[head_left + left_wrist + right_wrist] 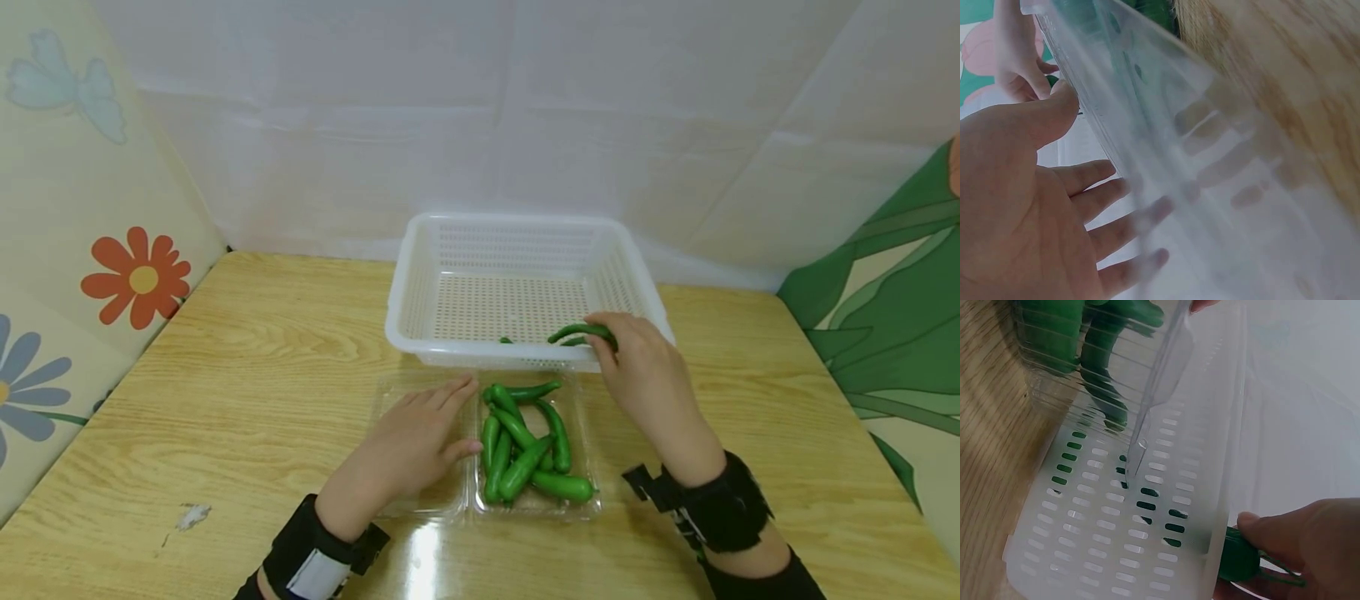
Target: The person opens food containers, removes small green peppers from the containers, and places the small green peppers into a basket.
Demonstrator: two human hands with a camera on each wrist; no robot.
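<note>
1. While your left hand (pixel 412 442) lies over the left half of the clear clamshell (pixel 583 437), your right hand (pixel 648 379) pinches a green pepper (pixel 576 330) just inside the near wall of the white basket (pixel 465 347). My read: the clamshell sits snug in front of the basket so the reach between them stays short. A pile of peppers (pixel 527 477) lies in the right half. Another pepper shows under the pinched one, plus one tiny green tip further left, but the near wall hides the rest. Your fingers also cover one end of the held pepper.

2. In the left wrist view, that left hand grips nothing: fingers stretched out against the plastic, probably steadying that half so it doesn't flip up. The plastic is hazy and reflective, so can't tell exactly which fingertips press on it. Your right hand is cut off up top, with just a dark green bit by its fingers.

3. From the right wrist, you've got thumb and fingers round the pepper near its stem, behind the basket's rim. Makes sense for lifting it over, I'd guess. Green shows through the slots, but no way to count peppers.
</note>
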